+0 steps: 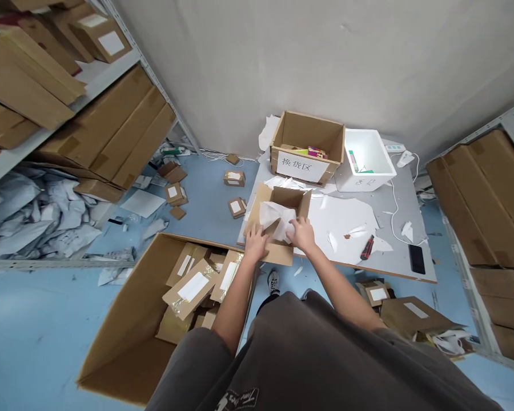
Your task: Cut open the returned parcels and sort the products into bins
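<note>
An open small cardboard box (pixel 282 200) sits at the near left corner of a low grey table (pixel 394 211). Crumpled white paper (pixel 274 220) fills it. My left hand (pixel 256 242) rests on the box's near left flap, fingers curled over the paper's edge. My right hand (pixel 302 234) grips the paper at the box's near right side, fingers closed.
A labelled cardboard box (pixel 306 145) and a white bin (pixel 368 160) stand at the table's back. A red cutter (pixel 367 248), a black phone (pixel 417 258) and paper scraps lie on it. A big carton of parcels (pixel 154 319) sits on the floor at left. Shelves flank both sides.
</note>
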Demonstrator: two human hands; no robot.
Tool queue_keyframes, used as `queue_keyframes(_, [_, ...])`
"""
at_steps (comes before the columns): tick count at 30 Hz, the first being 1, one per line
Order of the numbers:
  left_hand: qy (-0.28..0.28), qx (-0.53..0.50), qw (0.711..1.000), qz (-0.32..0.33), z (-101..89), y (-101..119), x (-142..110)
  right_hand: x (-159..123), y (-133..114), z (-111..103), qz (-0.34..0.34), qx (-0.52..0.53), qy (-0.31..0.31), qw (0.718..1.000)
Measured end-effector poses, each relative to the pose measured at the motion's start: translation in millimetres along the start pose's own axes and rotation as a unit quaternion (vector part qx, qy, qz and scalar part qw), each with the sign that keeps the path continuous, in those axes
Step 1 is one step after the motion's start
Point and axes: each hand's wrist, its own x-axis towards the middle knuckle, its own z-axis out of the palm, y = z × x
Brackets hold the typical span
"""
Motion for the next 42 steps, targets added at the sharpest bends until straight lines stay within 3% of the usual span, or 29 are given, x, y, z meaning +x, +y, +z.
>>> queue_keyframes(2, [-0.038,0.021,0.999,-0.016,9.6,-4,3,-15,-2,2,0.059,-0.096,-0.111,0.987])
queue_keyframes(4, [-0.055,0.03,0.997,-0.033,19.9,-7,7,-26,-3,9,0.124,-0.152,-0.216,0.957])
queue_keyframes(6, [-0.038,0.029,0.998,-0.031,29.9,-10,8,-36,-3,18,0.16,-0.154,-0.261,0.939])
queue_keyframes(10, [0.028,0.015,1.0,-0.001,45.4,-13,1,-51,7,31,0.145,-0.099,-0.22,0.96])
queue_keyframes(14, [0.088,-0.008,0.996,0.028,46.9,-3,-8,-63,22,22,0.137,-0.063,-0.162,0.975])
queue_keyframes(18, [0.149,-0.02,0.987,0.066,31.5,30,-10,-74,39,-13,0.12,-0.046,-0.078,0.989])
queue_keyframes(22, [0.206,-0.025,0.967,0.146,16.5,88,-7,-104,66,-65,0.134,-0.025,0.005,0.991])
queue_keyframes(26, [0.248,-0.042,0.939,0.233,19.8,178,6,-162,116,-127,0.171,-0.021,0.1,0.98])
queue_keyframes(30, [0.224,-0.067,0.916,0.327,47.9,305,13,-255,187,-190,0.242,-0.045,0.184,0.952])
queue_keyframes(36, [0.123,-0.094,0.865,0.477,131.8,525,-10,-442,294,-256,0.385,-0.089,0.269,0.878])
queue_keyframes(42, [0.006,-0.098,0.777,0.622,222.1,724,-86,-631,356,-288,0.542,-0.137,0.324,0.763])
